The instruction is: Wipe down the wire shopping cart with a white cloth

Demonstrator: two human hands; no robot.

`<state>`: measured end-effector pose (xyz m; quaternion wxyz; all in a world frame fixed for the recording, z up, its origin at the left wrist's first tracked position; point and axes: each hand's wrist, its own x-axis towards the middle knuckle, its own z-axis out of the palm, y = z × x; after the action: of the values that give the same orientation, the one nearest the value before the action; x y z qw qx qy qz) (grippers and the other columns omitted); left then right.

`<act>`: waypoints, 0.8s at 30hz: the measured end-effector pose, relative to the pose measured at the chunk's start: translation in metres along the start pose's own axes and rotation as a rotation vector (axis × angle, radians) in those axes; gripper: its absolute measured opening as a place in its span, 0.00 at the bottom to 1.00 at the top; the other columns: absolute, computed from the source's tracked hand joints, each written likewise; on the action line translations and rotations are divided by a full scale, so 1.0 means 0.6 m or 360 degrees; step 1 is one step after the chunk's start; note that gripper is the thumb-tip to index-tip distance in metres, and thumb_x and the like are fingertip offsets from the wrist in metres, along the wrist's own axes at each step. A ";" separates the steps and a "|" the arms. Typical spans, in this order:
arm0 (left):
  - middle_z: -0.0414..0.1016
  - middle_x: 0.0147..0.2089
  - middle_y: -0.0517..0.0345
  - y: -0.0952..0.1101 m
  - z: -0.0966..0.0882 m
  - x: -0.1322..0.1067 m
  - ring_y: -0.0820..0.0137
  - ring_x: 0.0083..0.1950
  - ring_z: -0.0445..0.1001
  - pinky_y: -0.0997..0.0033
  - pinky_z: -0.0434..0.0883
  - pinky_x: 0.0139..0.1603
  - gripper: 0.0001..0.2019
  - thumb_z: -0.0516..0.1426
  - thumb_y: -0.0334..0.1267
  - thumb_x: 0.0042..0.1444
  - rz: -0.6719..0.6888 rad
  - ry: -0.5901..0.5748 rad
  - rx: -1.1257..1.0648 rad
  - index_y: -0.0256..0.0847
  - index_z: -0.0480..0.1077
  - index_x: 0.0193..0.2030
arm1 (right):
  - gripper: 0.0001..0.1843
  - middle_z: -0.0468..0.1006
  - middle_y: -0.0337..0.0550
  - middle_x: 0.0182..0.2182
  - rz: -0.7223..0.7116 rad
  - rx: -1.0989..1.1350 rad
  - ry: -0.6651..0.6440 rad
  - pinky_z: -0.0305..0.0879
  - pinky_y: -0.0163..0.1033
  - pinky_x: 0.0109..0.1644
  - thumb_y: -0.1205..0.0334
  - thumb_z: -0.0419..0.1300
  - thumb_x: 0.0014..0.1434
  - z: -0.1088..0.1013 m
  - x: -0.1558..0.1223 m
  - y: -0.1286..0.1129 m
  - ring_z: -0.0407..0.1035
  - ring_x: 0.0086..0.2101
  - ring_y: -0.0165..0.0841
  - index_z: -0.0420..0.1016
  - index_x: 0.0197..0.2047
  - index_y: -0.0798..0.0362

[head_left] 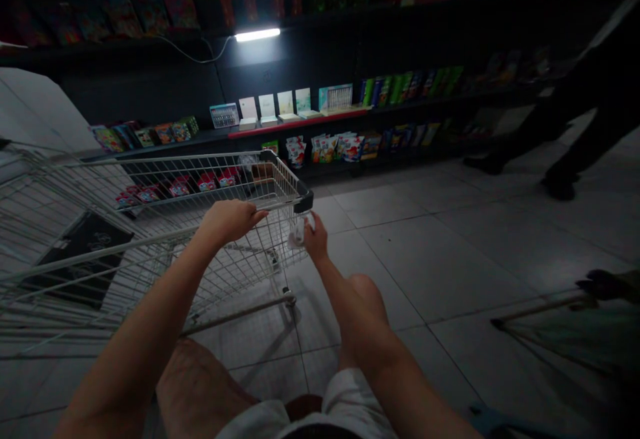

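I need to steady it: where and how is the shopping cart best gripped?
Probably by the near top rail, coming from above on the near side: it is a slim, exposed bar along the upper edge, where the left hand rests.

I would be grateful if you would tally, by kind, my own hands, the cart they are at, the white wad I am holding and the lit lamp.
Hands, left hand and right hand: 2
Cart: 1
White wad: 1
Lamp: 1
Total: 5
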<state>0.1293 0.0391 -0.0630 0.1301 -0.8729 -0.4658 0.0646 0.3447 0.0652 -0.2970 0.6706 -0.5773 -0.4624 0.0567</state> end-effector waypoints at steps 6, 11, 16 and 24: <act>0.80 0.45 0.40 0.039 -0.021 0.029 0.52 0.48 0.78 0.57 0.71 0.44 0.38 0.34 0.66 0.61 -0.0077 0.0016 -0.0035 0.39 0.75 0.45 | 0.24 0.77 0.52 0.47 0.0087 -0.0021 -0.0010 0.68 0.46 0.55 0.56 0.45 0.61 0.035 -0.073 0.022 0.71 0.49 0.37 0.69 0.55 0.55; 0.78 0.50 0.39 0.112 -0.028 0.098 0.53 0.51 0.77 0.60 0.71 0.48 0.36 0.38 0.64 0.62 0.0028 0.0056 -0.0208 0.37 0.71 0.52 | 0.21 0.78 0.53 0.48 0.0159 -0.0169 -0.0062 0.68 0.48 0.57 0.63 0.48 0.55 0.008 -0.100 0.065 0.72 0.49 0.38 0.72 0.50 0.54; 0.78 0.50 0.38 0.143 -0.008 0.125 0.54 0.52 0.77 0.60 0.71 0.49 0.28 0.38 0.53 0.67 0.0045 0.0072 -0.0253 0.36 0.70 0.53 | 0.27 0.74 0.56 0.54 0.0171 -0.0099 -0.0084 0.63 0.52 0.64 0.67 0.47 0.54 0.033 -0.106 0.063 0.68 0.56 0.39 0.68 0.57 0.56; 0.78 0.50 0.39 0.131 -0.004 0.118 0.53 0.51 0.78 0.58 0.71 0.48 0.26 0.39 0.49 0.67 0.0076 0.0085 -0.0280 0.36 0.71 0.53 | 0.34 0.65 0.51 0.64 0.0058 -0.0083 -0.0442 0.56 0.52 0.71 0.72 0.48 0.51 0.003 -0.187 0.090 0.58 0.65 0.39 0.66 0.62 0.53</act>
<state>0.2319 0.0557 -0.0825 0.0636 -0.8932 -0.4452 0.0033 0.3047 0.0160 -0.4042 0.5838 -0.5894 -0.5415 0.1364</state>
